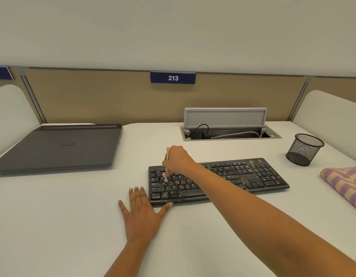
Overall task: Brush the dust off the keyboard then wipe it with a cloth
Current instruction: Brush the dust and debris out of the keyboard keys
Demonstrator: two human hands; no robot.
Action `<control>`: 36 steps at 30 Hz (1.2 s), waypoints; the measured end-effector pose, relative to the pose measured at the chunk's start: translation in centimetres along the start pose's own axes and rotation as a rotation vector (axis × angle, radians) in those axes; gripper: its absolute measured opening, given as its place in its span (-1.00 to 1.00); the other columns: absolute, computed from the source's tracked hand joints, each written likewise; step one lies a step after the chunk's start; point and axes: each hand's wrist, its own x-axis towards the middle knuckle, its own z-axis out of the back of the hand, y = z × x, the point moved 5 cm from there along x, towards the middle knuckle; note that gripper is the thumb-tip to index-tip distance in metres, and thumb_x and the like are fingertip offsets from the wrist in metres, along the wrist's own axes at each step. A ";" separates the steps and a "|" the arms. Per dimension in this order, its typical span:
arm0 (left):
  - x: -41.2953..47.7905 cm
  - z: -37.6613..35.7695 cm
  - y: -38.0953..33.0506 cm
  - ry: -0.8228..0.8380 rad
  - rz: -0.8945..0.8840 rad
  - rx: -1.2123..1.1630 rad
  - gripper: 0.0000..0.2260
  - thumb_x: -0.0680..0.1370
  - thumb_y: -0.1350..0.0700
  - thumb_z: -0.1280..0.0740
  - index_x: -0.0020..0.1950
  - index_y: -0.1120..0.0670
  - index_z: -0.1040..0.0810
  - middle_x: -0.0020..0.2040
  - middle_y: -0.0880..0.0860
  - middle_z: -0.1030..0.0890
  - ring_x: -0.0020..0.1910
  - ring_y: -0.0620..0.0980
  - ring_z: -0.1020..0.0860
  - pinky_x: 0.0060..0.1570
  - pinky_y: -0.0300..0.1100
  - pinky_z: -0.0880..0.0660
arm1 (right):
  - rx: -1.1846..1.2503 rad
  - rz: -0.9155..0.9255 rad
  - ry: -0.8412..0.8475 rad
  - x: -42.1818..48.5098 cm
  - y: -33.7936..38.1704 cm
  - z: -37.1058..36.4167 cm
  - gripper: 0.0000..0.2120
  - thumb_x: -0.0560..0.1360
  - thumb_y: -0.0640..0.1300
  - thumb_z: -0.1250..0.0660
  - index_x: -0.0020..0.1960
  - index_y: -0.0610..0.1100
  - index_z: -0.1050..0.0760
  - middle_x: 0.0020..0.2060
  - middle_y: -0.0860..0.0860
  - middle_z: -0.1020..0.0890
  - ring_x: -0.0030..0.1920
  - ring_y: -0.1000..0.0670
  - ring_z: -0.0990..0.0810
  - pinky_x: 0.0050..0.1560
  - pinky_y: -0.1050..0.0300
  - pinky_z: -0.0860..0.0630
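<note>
A: The white desk [73, 226] took up the whole booth. What lay nearest?

B: The left hand [142, 210], flat on the desk with fingers straight and its thumb touching the front left corner of the keyboard [253, 176].

A: Where was the keyboard?

B: Mid-desk, speckled with dust. The right hand [178, 159] gripped a brush [168, 162], bristles down on the left-side keys.

A: And the cloth?

B: The striped cloth [344, 184] lay to the right, well apart. Beyond were a mesh cup [303, 149], a closed laptop [59, 148] and an open cable hatch [229, 126].
</note>
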 end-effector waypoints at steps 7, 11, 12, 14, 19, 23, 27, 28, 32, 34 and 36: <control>0.0 0.0 0.0 -0.008 -0.003 -0.003 0.27 0.01 -0.50 0.64 0.56 0.16 0.15 0.58 0.09 0.10 0.54 0.02 0.21 0.43 0.17 0.24 | 0.088 -0.033 -0.104 0.7 -0.2 1.1 -0.84 0.50 -0.24 -0.25 -0.02 -0.34 -0.49 -0.07 -0.23 -0.59 -0.08 -0.14 -0.58 -0.15 0.10 -0.50; 0.0 -0.1 0.0 -0.018 -0.003 0.000 0.24 0.04 -0.51 0.61 0.56 0.16 0.14 0.58 0.08 0.09 0.54 0.02 0.21 0.43 0.18 0.24 | 0.124 -0.027 -0.169 0.2 -0.9 0.5 -0.79 0.53 -0.23 -0.23 0.03 -0.35 -0.53 -0.17 -0.17 -0.55 -0.10 -0.14 -0.58 -0.11 0.09 -0.49; 0.0 -0.1 0.0 -0.020 -0.004 -0.004 0.23 0.06 -0.51 0.59 0.56 0.16 0.14 0.58 0.08 0.08 0.54 0.02 0.20 0.43 0.17 0.24 | 0.113 -0.022 -0.160 0.1 -1.0 0.3 -0.80 0.53 -0.23 -0.22 0.02 -0.35 -0.53 -0.19 -0.14 -0.52 -0.15 -0.11 -0.55 -0.14 0.11 -0.47; 0.0 -0.1 0.0 -0.024 -0.008 -0.006 0.21 0.08 -0.51 0.56 0.56 0.16 0.13 0.58 0.08 0.08 0.54 0.02 0.20 0.44 0.18 0.23 | 0.093 -0.012 -0.128 -0.1 -1.1 -0.1 -0.84 0.52 -0.25 -0.23 -0.01 -0.32 -0.52 -0.21 -0.12 -0.49 -0.18 -0.07 -0.48 -0.17 0.14 -0.43; 0.1 -0.2 0.0 -0.025 -0.006 0.000 0.25 0.04 -0.51 0.62 0.56 0.16 0.13 0.58 0.08 0.07 0.54 0.02 0.19 0.43 0.18 0.23 | 0.071 -0.027 -0.033 0.0 -1.0 -0.3 -0.84 0.51 -0.25 -0.27 0.06 -0.31 -0.47 -0.07 -0.20 -0.56 -0.04 -0.14 -0.57 -0.04 0.10 -0.49; 0.2 -0.3 0.1 -0.026 -0.008 -0.002 0.24 0.05 -0.51 0.61 0.56 0.16 0.13 0.58 0.08 0.07 0.54 0.02 0.19 0.43 0.18 0.23 | 0.093 -0.028 0.046 0.6 -1.0 -0.1 -0.75 0.50 -0.23 -0.29 0.13 -0.32 -0.45 0.04 -0.23 -0.59 0.02 -0.19 -0.62 0.08 -0.03 -0.57; 0.2 -0.3 0.1 -0.033 -0.008 0.008 0.24 0.05 -0.51 0.61 0.56 0.17 0.11 0.58 0.08 0.06 0.54 0.02 0.18 0.43 0.19 0.22 | 0.292 0.031 0.000 0.8 -0.9 0.6 -0.78 0.46 -0.21 -0.38 0.06 -0.29 -0.55 0.04 -0.19 -0.61 0.01 -0.12 -0.62 0.01 -0.05 -0.61; 0.2 -0.3 0.1 -0.033 -0.007 0.006 0.25 0.05 -0.51 0.62 0.56 0.17 0.11 0.58 0.08 0.06 0.54 0.02 0.18 0.43 0.19 0.22 | 0.327 0.068 -0.001 0.5 -0.6 0.6 -0.82 0.46 -0.22 -0.39 0.03 -0.26 -0.58 0.03 -0.17 -0.62 -0.01 -0.07 -0.61 -0.04 0.04 -0.62; 0.1 -0.1 0.1 -0.033 -0.004 0.000 0.20 0.10 -0.51 0.55 0.56 0.16 0.10 0.58 0.08 0.06 0.54 0.02 0.19 0.44 0.18 0.21 | 0.289 0.172 0.087 -0.3 0.2 -0.2 -0.85 0.44 -0.24 -0.40 0.01 -0.21 -0.64 -0.02 -0.12 -0.67 -0.11 0.06 -0.52 -0.24 0.40 -0.43; 0.1 -0.1 0.0 -0.031 -0.004 0.000 0.23 0.06 -0.51 0.59 0.56 0.16 0.11 0.58 0.08 0.07 0.54 0.02 0.19 0.44 0.18 0.21 | 0.237 0.181 0.130 -0.4 0.0 -0.5 -0.84 0.44 -0.22 -0.41 0.01 -0.20 -0.64 -0.02 -0.13 -0.67 -0.13 0.06 -0.51 -0.27 0.41 -0.40; 0.0 -0.1 0.1 -0.030 -0.003 -0.001 0.25 0.04 -0.51 0.62 0.56 0.16 0.12 0.58 0.09 0.07 0.54 0.02 0.19 0.44 0.18 0.21 | 0.202 0.170 0.152 -0.2 -0.4 -0.3 -0.82 0.44 -0.20 -0.42 0.02 -0.21 -0.64 -0.02 -0.15 -0.66 -0.13 0.03 -0.51 -0.27 0.38 -0.41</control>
